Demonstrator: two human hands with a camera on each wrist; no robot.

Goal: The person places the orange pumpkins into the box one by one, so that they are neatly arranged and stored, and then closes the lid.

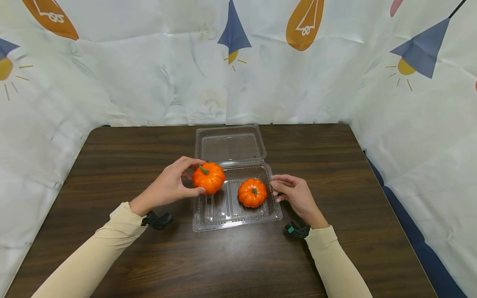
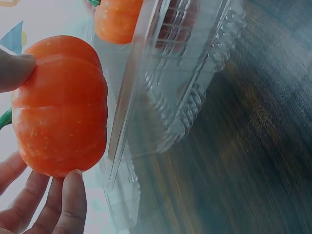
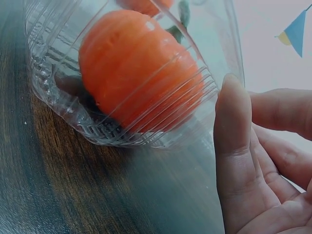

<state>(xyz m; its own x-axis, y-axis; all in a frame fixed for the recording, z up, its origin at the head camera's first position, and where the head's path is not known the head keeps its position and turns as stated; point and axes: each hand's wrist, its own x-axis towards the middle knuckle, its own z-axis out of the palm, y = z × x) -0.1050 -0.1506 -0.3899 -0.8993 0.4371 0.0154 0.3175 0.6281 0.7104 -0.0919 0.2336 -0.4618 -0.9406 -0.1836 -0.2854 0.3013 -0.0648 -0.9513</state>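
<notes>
In the head view my left hand (image 1: 172, 182) grips a small orange toy pumpkin (image 1: 209, 179) with a green stem, over the left part of a clear plastic clamshell container (image 1: 223, 225). The left wrist view shows the thumb on one side of this pumpkin (image 2: 61, 107) and the fingertips on the other. A second pumpkin (image 1: 252, 193) sits inside the container's base, towards the right. My right hand (image 1: 296, 193) pinches the right rim of the container, its thumb (image 3: 234, 117) against the edge in the right wrist view.
The container's lid (image 1: 231, 145) lies folded back, away from me. All of this rests on a dark wood-grain table (image 1: 130, 248). White curtains (image 1: 149, 82) printed with lamps and bulbs hang behind and at both sides.
</notes>
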